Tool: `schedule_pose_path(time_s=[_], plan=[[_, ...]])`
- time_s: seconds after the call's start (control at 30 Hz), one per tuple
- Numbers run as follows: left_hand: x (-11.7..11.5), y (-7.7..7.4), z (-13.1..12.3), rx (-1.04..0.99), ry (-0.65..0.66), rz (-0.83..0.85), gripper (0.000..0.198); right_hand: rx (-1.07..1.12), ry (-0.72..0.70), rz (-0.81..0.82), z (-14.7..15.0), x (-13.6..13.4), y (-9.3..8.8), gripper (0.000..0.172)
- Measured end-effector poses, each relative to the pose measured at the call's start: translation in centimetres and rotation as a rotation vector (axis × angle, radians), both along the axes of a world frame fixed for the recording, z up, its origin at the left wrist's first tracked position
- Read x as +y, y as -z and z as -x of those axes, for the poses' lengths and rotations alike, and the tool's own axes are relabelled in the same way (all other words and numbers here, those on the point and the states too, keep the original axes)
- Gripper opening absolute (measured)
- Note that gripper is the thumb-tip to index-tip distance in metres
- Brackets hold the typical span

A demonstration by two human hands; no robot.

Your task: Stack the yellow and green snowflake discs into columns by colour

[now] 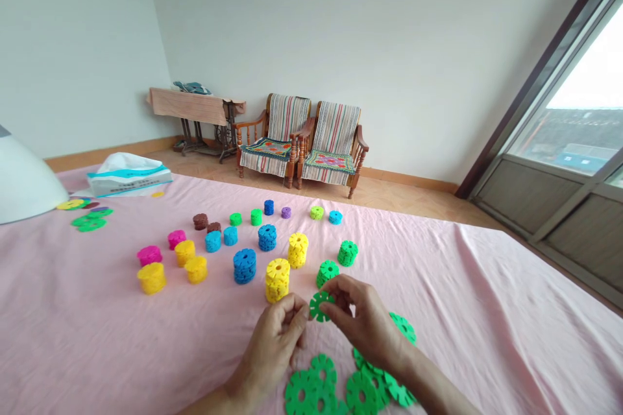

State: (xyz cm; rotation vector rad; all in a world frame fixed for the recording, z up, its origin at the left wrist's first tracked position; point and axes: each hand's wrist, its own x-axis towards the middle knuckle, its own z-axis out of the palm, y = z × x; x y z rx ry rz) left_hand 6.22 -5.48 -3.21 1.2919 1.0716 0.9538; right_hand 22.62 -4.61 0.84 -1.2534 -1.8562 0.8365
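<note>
A green notched plastic disc [320,307] is pinched between the thumb and fingers of my right hand [367,321]. My left hand [275,340] is closed, thumb against fingers, right beside the disc's left edge; what lies inside it, if anything, is hidden. Behind my right hand stands a stack of green discs [328,271], with another green stack [348,253] farther back. Loose green discs [311,389] lie spread below my hands, and more loose green discs [363,392] lie under my right forearm. A yellow disc stack [278,277] rises just beyond my left hand.
Further stacks stand across the pink cloth [87,311], including blue [244,266], yellow [152,277], magenta [148,255] and brown [200,221] ones. At the left are a tissue pack [129,178], loose mixed discs [90,222] and a large white rounded object [26,185].
</note>
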Motion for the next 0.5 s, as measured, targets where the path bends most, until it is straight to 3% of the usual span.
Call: schedule_pose_path(time_s=[0.1, 0.2, 0.33, 0.5], plan=[[0.0, -0.1, 0.0, -0.007, 0.029, -0.004, 0.047, 0.090, -0.041, 0.079, 0.3, -0.2, 0.1, 0.003], [0.0, -0.2, 0.0, 0.024, 0.052, -0.010, 0.048, 0.106, -0.053, 0.107, 0.5, -0.6, 0.4, 0.016], [0.0, -0.2, -0.1, -0.009, 0.033, 0.010, 0.046, -0.009, -0.076, 0.028, 0.4, -1.1, 0.7, 0.042], [0.0, -0.1, 0.0, -0.035, 0.027, 0.022, 0.045, -0.050, -0.086, -0.051, 0.6, -1.5, 1.0, 0.045]])
